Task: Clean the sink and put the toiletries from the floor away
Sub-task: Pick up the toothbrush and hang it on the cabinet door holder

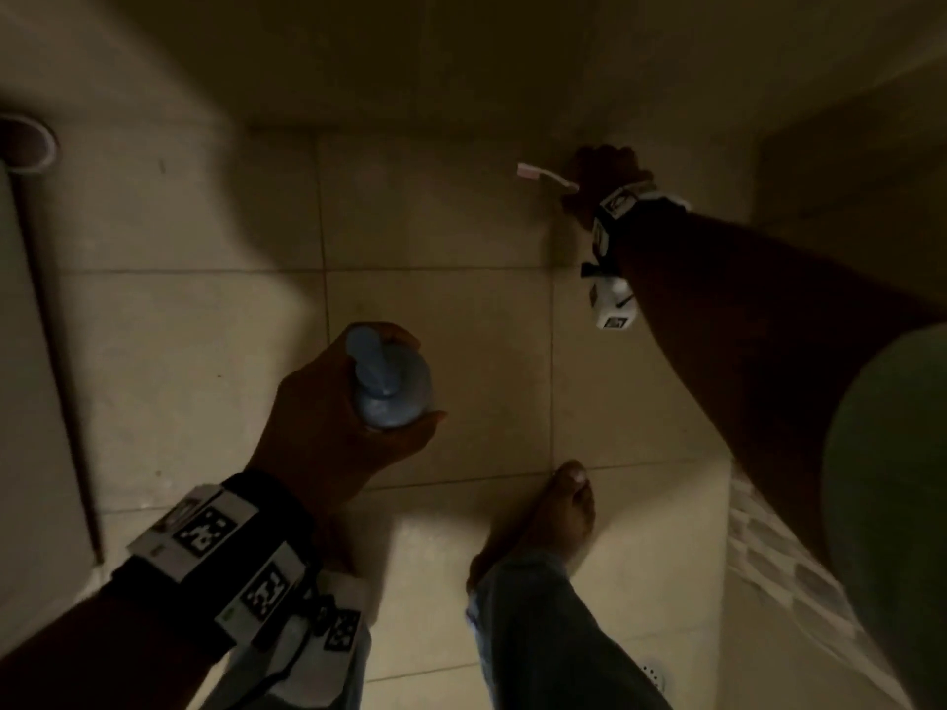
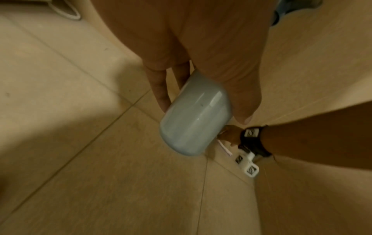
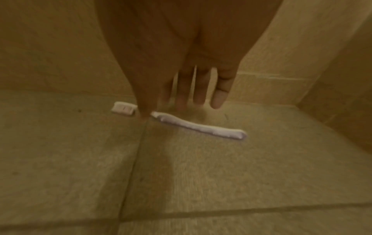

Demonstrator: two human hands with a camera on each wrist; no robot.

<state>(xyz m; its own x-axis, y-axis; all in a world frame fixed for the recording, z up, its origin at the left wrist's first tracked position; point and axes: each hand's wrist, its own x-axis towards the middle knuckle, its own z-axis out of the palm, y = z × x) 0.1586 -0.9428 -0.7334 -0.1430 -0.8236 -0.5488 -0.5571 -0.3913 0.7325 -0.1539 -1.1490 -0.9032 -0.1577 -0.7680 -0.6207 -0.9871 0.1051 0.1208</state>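
My left hand [image 1: 417,376] grips a light blue pump bottle [image 1: 392,386] upright above the floor tiles; the left wrist view shows its rounded body [image 2: 193,117] between fingers and thumb. A white and pink toothbrush [image 1: 546,176] lies flat on the floor by the far wall. My right hand [image 1: 599,171] reaches down over it. In the right wrist view the fingers [image 3: 219,98] are straight, hovering just behind the toothbrush [image 3: 197,125], and the thumb crosses its neck. I cannot tell whether the thumb touches it.
The beige tiled floor [image 1: 435,238] meets walls at the back and right. A dark pipe with a white ring [image 1: 31,146] stands at the left. My bare foot [image 1: 548,515] is on the floor, with a drain [image 1: 653,673] nearby.
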